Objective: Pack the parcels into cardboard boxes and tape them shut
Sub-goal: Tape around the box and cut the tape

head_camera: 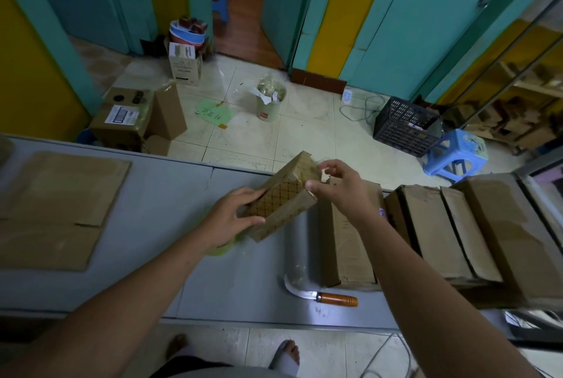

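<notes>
A small brown cardboard box (286, 198) with a diamond grid pattern on one face is held tilted above the grey table (170, 213). My left hand (234, 219) grips its near lower end, thumb on the patterned face. My right hand (341, 187) is at its far upper end, thumb and fingers pinching at the flap or edge there. Something pale green (221, 248) shows under my left hand; I cannot tell what it is.
Flattened cardboard sheets (58, 207) lie on the table's left. A row of brown boxes (441, 231) stands at the right. A curved knife with an orange handle (323, 297) lies near the front edge. Beyond the table: floor clutter, black crate (405, 127), blue stool (457, 152).
</notes>
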`<state>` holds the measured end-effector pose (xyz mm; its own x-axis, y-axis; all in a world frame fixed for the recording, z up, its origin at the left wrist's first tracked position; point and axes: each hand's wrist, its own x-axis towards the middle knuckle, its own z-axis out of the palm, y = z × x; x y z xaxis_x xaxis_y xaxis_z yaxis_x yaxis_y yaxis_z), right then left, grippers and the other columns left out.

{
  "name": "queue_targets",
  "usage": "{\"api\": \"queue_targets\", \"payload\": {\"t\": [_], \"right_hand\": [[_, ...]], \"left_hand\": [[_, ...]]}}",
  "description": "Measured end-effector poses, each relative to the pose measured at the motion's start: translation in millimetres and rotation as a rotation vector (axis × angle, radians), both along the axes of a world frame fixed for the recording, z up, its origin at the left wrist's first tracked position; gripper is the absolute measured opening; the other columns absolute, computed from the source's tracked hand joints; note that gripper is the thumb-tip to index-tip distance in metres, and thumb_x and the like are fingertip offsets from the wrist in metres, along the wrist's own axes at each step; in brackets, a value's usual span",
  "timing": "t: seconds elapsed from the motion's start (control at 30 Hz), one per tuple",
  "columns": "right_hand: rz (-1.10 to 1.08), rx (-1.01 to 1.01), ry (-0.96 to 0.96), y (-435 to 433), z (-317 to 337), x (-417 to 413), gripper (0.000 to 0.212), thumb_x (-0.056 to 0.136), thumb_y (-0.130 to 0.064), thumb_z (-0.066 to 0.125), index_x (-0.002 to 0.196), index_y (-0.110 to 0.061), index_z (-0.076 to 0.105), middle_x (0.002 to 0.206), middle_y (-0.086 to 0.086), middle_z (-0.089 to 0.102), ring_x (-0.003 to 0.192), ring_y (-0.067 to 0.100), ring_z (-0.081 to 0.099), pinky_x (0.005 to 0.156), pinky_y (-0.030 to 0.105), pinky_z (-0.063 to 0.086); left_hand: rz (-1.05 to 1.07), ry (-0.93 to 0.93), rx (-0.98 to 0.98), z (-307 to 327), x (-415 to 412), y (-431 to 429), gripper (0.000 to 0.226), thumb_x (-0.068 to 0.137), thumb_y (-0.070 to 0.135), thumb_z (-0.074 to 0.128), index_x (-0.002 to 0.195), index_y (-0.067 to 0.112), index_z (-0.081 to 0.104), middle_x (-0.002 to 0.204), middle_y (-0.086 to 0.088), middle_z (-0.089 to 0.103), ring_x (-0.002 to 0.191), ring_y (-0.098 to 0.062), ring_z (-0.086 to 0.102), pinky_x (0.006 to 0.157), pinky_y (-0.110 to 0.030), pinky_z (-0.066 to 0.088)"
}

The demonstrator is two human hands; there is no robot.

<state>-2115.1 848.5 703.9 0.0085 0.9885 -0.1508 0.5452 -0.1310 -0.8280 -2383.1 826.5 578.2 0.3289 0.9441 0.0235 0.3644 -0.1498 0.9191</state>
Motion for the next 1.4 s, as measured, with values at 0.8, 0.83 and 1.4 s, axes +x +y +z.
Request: {"api": "queue_targets", "payload": {"t": [0.8, 0.83, 1.4], "right_hand": [[0.134, 0.164, 0.251, 7.4, -15.9, -44.9, 0.089, 0.077, -0.027, 0.092, 0.15, -0.042, 0.043, 0.156, -0.009, 0.048, 0.14, 0.018, 0.052, 0.114, 0.05, 0.048], [0.137, 0.162, 0.246, 5.8, -15.6, -45.6, 0.089, 0.077, -0.027, 0.092, 0.149, -0.044, 0.043, 0.156, -0.011, 0.048, 0.138, 0.019, 0.054, 0.112, 0.051, 0.05], [-0.293, 0.232, 0.263, -10.6, -38.8, -24.7, 0.091, 0.079, -0.032, 0.09, 0.155, -0.039, 0.039, 0.154, -0.012, 0.047, 0.13, 0.017, 0.059, 0.105, 0.047, 0.056]], "left_hand": [[0.287, -0.268, -0.156, 20.1, 20.3, -2.1, 0.067, 0.084, 0.025, 0.089, 0.14, 0.042, 0.056, 0.13, 0.021, 0.065, 0.114, 0.006, 0.061, 0.081, -0.024, 0.062], [0.302, -0.294, -0.193, 15.5, 21.5, -2.6, 0.07, 0.083, 0.029, 0.09, 0.142, 0.042, 0.055, 0.134, 0.019, 0.064, 0.118, 0.003, 0.061, 0.085, -0.032, 0.064], [0.257, 0.348, 0.013, -37.2, 8.9, -47.0, 0.047, 0.085, 0.019, 0.082, 0.125, 0.02, 0.057, 0.138, 0.004, 0.043, 0.116, -0.021, 0.059, 0.092, -0.028, 0.049]]}}
